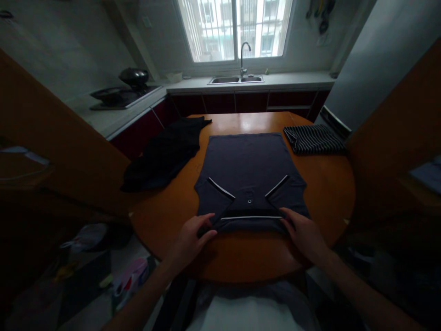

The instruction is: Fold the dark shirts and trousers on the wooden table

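A dark grey shirt [246, 161] lies spread flat on the wooden table, with black bands edged in white and a small round ring mark near its near end. My left hand [193, 236] grips the shirt's near left corner, thumb and fingers curled around the cloth. At the near right corner, my right hand [305, 232] holds the fabric in the same way. Exactly how much cloth lies between the fingers is partly hidden. The near edge of the shirt runs between both hands, close to the front of the table.
The round-ended wooden table [248, 262] bears a black garment [168, 149] at left and a folded black-and-white striped cloth [315, 139] at back right. Beyond are a counter with a sink [223, 80], a stove with a wok [133, 76], and a fridge [375, 59].
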A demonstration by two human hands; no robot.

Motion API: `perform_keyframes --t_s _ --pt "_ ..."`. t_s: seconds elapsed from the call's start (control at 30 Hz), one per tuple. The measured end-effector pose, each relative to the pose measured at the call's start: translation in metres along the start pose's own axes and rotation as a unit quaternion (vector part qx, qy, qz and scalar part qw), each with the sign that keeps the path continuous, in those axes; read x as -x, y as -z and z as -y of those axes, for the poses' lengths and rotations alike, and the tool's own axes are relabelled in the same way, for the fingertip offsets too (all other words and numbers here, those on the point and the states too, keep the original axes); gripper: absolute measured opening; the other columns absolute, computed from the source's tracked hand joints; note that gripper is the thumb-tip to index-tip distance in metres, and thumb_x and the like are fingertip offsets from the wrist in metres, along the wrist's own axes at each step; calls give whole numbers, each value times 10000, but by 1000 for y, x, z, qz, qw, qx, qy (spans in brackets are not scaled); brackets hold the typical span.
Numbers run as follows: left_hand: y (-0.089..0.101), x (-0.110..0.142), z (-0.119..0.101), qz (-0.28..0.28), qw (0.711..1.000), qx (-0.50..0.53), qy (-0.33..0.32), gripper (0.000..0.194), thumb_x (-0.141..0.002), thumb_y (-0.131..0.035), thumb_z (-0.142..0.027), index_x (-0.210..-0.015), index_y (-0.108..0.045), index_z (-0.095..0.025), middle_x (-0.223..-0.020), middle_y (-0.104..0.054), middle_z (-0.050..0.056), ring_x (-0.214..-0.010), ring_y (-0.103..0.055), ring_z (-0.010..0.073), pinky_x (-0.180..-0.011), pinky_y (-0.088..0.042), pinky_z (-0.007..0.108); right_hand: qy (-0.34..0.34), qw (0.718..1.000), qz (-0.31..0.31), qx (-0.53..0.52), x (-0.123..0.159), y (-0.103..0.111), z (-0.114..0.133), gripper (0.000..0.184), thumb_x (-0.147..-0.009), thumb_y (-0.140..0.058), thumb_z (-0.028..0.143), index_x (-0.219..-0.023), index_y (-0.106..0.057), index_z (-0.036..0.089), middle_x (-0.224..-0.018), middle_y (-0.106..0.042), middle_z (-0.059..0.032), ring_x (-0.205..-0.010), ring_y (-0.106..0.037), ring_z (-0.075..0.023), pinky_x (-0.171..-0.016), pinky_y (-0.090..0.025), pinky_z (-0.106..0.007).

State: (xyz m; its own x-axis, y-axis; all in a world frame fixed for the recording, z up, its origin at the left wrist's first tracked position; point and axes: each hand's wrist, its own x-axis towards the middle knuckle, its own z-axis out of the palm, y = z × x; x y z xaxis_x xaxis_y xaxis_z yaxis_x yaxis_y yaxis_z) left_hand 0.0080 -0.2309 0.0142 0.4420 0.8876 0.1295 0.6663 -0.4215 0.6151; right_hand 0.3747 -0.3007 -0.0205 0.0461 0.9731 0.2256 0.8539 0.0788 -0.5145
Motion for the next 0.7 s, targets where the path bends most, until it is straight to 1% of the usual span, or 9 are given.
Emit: perform_keyframes --t_s 0.07,0.13,0.27,0.33,0.43,0.5,0.57,0.63,0.7 --pt "-3 10 7 -10 1000 -10 -5 351 -924 -647 -362 -1250 -664 -235 -983 -735 51 -909 -687 219 -840 -553 369 13 1000 -10 17 4 -2 -2 339 -993 -463 325 -1249 -668 238 -1152 -761 -101 -952 -745 -277 -816 -582 -409" --pt "-8 16 12 -14 1000 -18 -17 280 -943 -627 -337 -1198 -688 -237 -985 -737 55 -912 -679 220 -842 -536 372 26 999 -13 43 8 -3 -6 347 -1005 -443 330 -1243 -671 223 -1130 -762 -117 -930 -736 -282 -811 -558 -421" --pt "-14 19 16 -15 998 -40 -36 167 -976 -591 -311 -1049 -722 -238 -974 -743 47 -919 -661 216 -845 -492 366 52 993 -33 105 14 -1 -13 330 -1011 -458 334 -1193 -688 184 -961 -768 -129 -813 -694 -279 -801 -473 -438" --pt "-15 19 16 -13 998 -54 -40 162 -982 -585 -319 -957 -722 -236 -912 -737 37 -885 -651 215 -823 -474 361 56 990 -51 116 19 -1 -15 305 -1012 -459 316 -1163 -692 189 -931 -765 -118 -814 -678 -270 -834 -433 -445" --pt "-15 19 17 -9 995 -85 -42 208 -990 -570 -335 -875 -708 -230 -858 -722 35 -855 -639 220 -813 -456 371 43 990 -68 113 28 0 -17 281 -1010 -448 277 -1150 -683 216 -966 -765 -100 -875 -665 -264 -891 -383 -459" --pt "-15 20 18 -8 994 -103 -41 209 -997 -548 -326 -899 -705 -227 -869 -718 39 -858 -640 223 -814 -458 380 13 990 -78 114 35 1 -18 272 -992 -460 261 -1152 -677 223 -992 -757 -96 -927 -652 -275 -907 -366 -469" --pt "-15 20 18 -17 992 -116 -43 202 -1003 -524 -310 -958 -700 -223 -910 -716 48 -883 -644 229 -821 -471 391 -30 990 -88 111 42 6 -23 267 -969 -479 260 -1145 -674 220 -1014 -741 -100 -978 -635 -295 -904 -373 -473" --pt "-14 19 13 -41 990 -123 -52 210 -1011 -501 -297 -1054 -689 -214 -1004 -711 70 -953 -647 240 -867 -491 412 -72 988 -104 89 46 14 -29 258 -960 -474 262 -1114 -676 220 -1050 -722 -105 -1020 -623 -303 -900 -401 -468" --pt "-15 15 2 -62 987 -125 -79 256 -1022 -475 -277 -1189 -658 -214 -1159 -688 96 -1082 -632 252 -962 -493 444 -101 983 -140 58 48 24 -35 269 -958 -444 241 -1085 -680 225 -1083 -707 -110 -1047 -616 -298 -918 -430 -466"
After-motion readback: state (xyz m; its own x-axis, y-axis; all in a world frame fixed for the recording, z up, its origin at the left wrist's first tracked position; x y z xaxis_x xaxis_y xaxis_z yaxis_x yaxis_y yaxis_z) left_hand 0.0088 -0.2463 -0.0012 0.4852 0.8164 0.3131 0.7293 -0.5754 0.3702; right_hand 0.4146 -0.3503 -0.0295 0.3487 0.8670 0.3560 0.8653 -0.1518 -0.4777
